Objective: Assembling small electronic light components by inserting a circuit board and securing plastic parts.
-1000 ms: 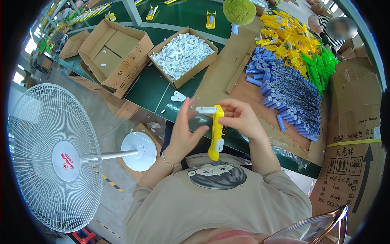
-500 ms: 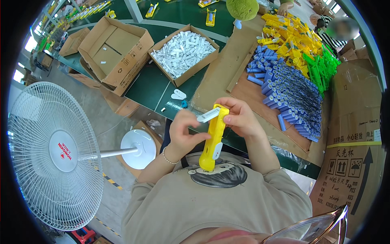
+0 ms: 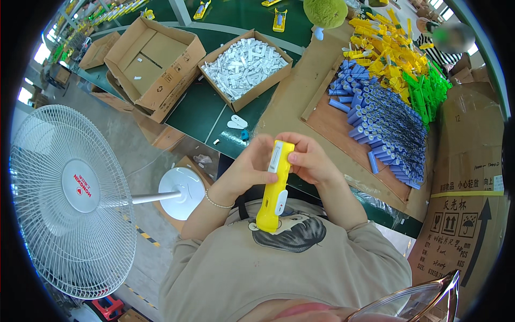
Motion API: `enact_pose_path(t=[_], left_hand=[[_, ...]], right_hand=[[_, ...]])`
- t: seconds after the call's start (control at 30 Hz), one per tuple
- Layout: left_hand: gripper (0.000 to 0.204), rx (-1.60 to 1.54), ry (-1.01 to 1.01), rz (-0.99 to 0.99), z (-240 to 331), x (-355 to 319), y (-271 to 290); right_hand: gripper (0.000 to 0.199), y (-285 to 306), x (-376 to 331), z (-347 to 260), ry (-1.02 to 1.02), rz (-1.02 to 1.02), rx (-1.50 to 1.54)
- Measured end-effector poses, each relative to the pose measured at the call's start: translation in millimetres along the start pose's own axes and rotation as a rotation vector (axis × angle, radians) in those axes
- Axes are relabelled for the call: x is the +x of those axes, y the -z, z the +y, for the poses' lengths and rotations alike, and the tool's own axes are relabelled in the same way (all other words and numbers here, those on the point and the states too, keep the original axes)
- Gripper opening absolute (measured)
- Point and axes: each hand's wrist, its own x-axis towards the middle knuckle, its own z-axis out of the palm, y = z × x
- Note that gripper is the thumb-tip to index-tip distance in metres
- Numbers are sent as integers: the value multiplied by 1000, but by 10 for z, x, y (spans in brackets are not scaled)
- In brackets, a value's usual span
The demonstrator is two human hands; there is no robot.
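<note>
A long yellow plastic housing (image 3: 266, 212), like a handheld lamp body, is held upright-slanted in front of my chest. A white strip-shaped cover (image 3: 276, 156) lies along its upper part, and a white oval piece (image 3: 281, 203) sits lower on its side. My right hand (image 3: 313, 160) is closed round the top end, thumb on the yellow edge. My left hand (image 3: 248, 167) is closed at the other side, its thumb at the lower end of the white cover; its fingers are partly hidden and slightly blurred.
On the green table (image 3: 214, 119) stand a carton of white pieces (image 3: 244, 67) and an open cardboard box (image 3: 153, 64). To the right lie blue wired battery cells (image 3: 375, 118), yellow housings (image 3: 378, 48) and green parts (image 3: 427, 94). A fan (image 3: 75, 201) stands left, a tall carton (image 3: 461, 177) right.
The white cover, held tilted off the housing before, now lies flat along it. My left hand has shifted upward beside the cover, and the housing has moved slightly left.
</note>
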Motion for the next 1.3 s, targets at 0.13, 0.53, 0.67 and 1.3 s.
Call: enact_pose_path(t=[0.13, 0.53, 0.67, 1.3], left_hand=[[93, -355, 256, 29, 55, 24, -69], [65, 570, 49, 260, -101, -112, -322], [63, 757, -72, 298, -175, -132, -245], [44, 145, 91, 317, -204, -45, -222]], right_hand=[[42, -117, 14, 43, -48, -101, 21], [23, -252, -3, -14, 369, 553, -799], [13, -205, -2, 40, 374, 528, -1034], [13, 524, 84, -541, 434, 719, -1723]])
